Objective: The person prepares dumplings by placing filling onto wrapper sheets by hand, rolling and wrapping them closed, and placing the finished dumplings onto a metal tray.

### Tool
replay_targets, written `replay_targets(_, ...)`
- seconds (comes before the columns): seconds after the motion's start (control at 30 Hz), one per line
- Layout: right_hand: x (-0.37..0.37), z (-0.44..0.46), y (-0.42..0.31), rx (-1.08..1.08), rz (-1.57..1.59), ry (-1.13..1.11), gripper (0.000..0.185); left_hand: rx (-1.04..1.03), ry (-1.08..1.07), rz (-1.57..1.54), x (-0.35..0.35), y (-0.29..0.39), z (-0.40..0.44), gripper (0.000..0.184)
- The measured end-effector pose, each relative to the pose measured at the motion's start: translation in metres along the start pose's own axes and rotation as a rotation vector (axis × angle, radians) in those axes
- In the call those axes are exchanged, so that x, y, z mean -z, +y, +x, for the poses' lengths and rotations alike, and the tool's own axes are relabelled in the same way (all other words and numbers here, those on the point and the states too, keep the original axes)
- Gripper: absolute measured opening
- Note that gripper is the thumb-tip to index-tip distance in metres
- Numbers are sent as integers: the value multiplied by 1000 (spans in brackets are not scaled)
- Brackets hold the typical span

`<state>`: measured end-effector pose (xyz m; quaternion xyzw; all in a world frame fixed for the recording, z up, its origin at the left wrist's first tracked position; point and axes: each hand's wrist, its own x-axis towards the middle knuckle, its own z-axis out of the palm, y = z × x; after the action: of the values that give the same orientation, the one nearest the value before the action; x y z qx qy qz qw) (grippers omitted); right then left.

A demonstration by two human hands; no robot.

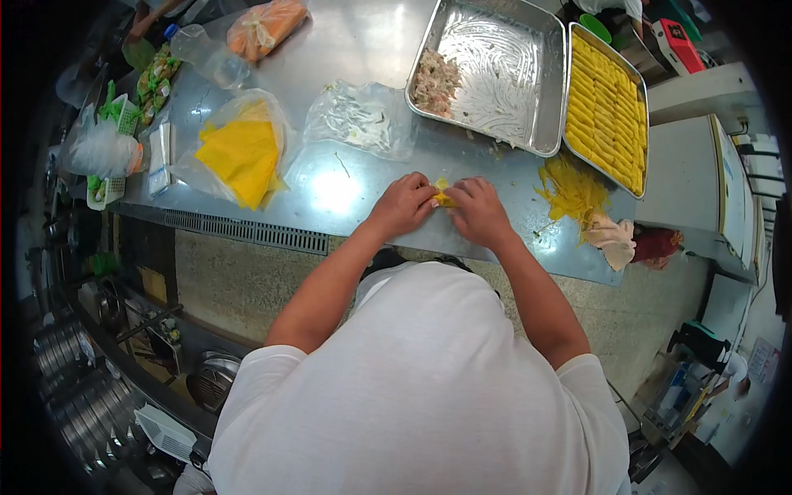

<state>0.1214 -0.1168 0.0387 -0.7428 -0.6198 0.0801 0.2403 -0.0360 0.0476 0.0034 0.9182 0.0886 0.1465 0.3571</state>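
Both hands meet at the near edge of the steel table point(309, 198), over a small yellow roll point(446, 199) of thin wrapper. My left hand point(404, 203) has its fingers closed on the roll's left end. At the other end, my right hand point(477, 211) presses with curled fingers; the fingers partly hide the roll. Beyond them stands a deep metal tray point(505, 76) with a heap of pale minced filling point(436, 82) in its left corner. A second tray point(606, 176), to its right, holds rows of yellow rolls point(605, 107). Yellow wrapper sheets point(241, 155) lie on plastic at the left.
A smeared clear plastic sheet point(360, 120) lies left of the deep tray. Yellow scraps point(569, 191) and a pale cloth point(611, 241) are at the right edge. Farther left are a plastic bottle point(205, 56), a bag of orange contents point(266, 30) and a green basket point(128, 116).
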Motion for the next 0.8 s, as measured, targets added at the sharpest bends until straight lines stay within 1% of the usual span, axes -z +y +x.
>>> replay_targets(0.07, -15, 4, 2, 66, 17, 17, 29, -3, -29, 1, 3, -2, 6, 24)
replay_targets(0.1, -20, 5, 6, 60, 16, 22, 29, 0, -54, 0, 4, -2, 9, 25)
replay_targets(0.23, -25, 17, 21, -31, 25, -33, 30, -12, -89, -7, 12, -2, 15, 26)
replay_targets(0.27, -24, 19, 21, -62, 16, -53, 31, 17, -130, -20, 14, -3, 20, 25)
replay_targets(0.3, -21, 20, 20, -65, 16, -49, 31, 48, -169, -30, 15, -6, 24, 25)
replay_targets(0.33, -19, 21, 17, -66, 32, 4, 32, 45, -171, -28, 15, -9, 28, 25)
replay_targets(0.37, -17, 23, 15, -66, 48, 56, 33, 49, -162, -29, 15, -12, 31, 24)
replay_targets(0.4, -18, 24, 15, -70, 47, 59, 33, 52, -152, -30, 15, -12, 34, 24)
replay_targets(0.47, -19, 23, 15, -42, -43, -20, 34, 81, -128, -36, 13, -11, 36, 24)
replay_targets(0.5, -18, 25, 15, -57, -50, -12, 34, 110, -99, -41, 13, -10, 39, 24)
replay_targets(0.53, -16, 28, 14, -100, -67, -68, 34, 92, -110, -47, 13, -8, 40, 24)
replay_targets(0.57, -14, 31, 14, -145, -84, -123, 34, 131, -120, -20, 14, -6, 40, 24)
replay_targets(0.6, -14, 32, 14, -167, -91, -114, 34, 170, -131, 7, 14, -5, 40, 25)
replay_targets(0.63, -16, 33, 13, -148, -70, -58, 32, 153, -146, 2, 11, -6, 41, 25)
replay_targets(0.67, -16, 33, 13, -126, -50, -1, 30, 174, -106, -6, 9, -7, 41, 25)
replay_targets(0.7, -17, 34, 16, -140, -54, 8, 30, 197, -63, -14, 7, -9, 42, 26)
replay_targets(0.77, -17, 33, 25, -164, 8, -145, 26, 199, -68, 19, 3, -5, 43, 28)
replay_targets(0.8, -18, 27, 30, -148, 53, -64, 25, 248, 1, -21, 1, 2, 43, 28)
